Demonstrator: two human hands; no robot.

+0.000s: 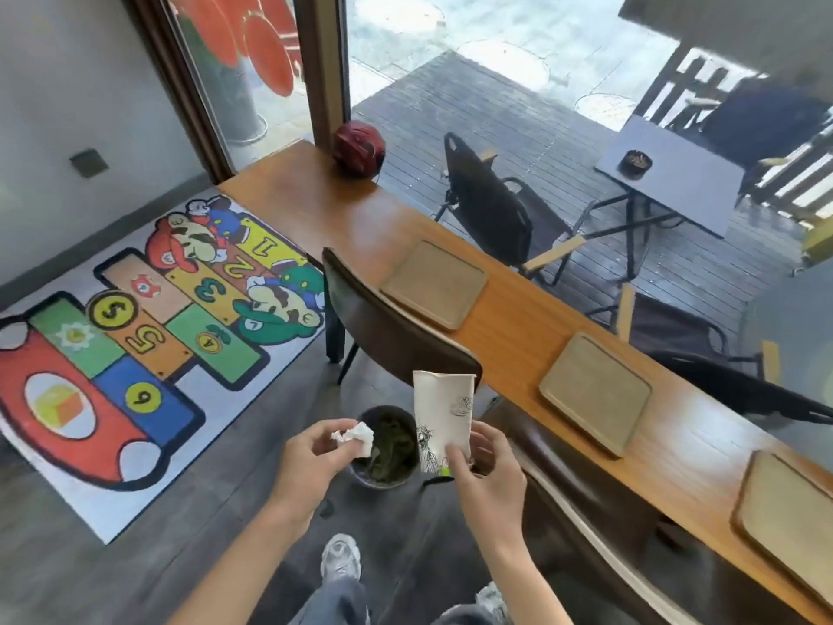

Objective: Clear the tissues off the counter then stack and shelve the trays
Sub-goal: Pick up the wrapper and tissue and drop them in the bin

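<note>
Your left hand (311,448) pinches one crumpled tissue (356,437); your right hand (484,462) pinches one flat printed tissue (444,412), both above the bin (387,444). Three trays (433,284) lie on the counter (518,318) right of your hands.

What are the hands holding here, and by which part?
The left hand pinches a crumpled tissue at its left side. The right hand grips a flat printed napkin by its lower edge, above the bin.

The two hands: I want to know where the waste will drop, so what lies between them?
In the head view, the open bin on the floor shows between the left hand, holding a crumpled tissue, and the right hand, holding a printed paper.
</note>
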